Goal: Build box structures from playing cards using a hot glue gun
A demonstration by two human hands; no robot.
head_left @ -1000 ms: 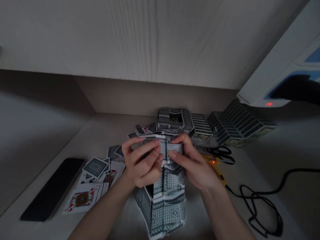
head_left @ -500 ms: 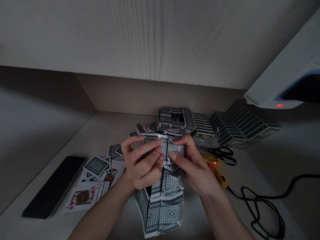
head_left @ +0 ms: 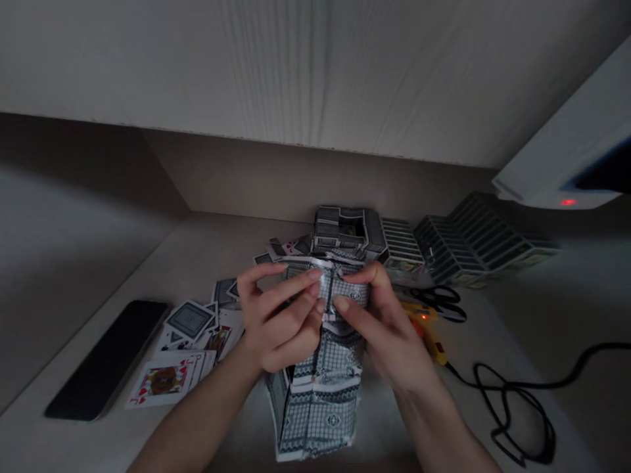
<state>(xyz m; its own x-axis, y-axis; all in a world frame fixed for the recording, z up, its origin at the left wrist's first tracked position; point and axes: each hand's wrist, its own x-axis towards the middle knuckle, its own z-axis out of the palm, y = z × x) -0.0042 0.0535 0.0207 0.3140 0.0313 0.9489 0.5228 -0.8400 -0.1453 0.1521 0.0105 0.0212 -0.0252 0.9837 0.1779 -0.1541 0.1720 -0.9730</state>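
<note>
A long, boxy structure built from playing cards [head_left: 325,420], with black-and-white patterned backs, stands tilted in front of me. My left hand [head_left: 283,315] is closed at its upper left side, fingertips pressed to a card face near the top. My right hand [head_left: 387,315] grips the upper right side, with thumb and forefinger on the patterned surface. Clear, shiny blobs show along the seams. What lies under my left palm is hidden. Right behind it sits a card-built box [head_left: 340,230] with a rectangular opening.
Loose playing cards [head_left: 165,380] and a black phone [head_left: 108,360] lie at left. On the right are black-handled scissors [head_left: 441,299], a yellow glue gun [head_left: 430,338] with a lit lamp, and its black cord [head_left: 497,387]. Stepped card blocks [head_left: 473,240] stand behind; a shelf [head_left: 296,79] overhangs.
The lower end of the card structure has swung slightly left and up. Both hands keep nearly the same hold. The view has shifted a little.
</note>
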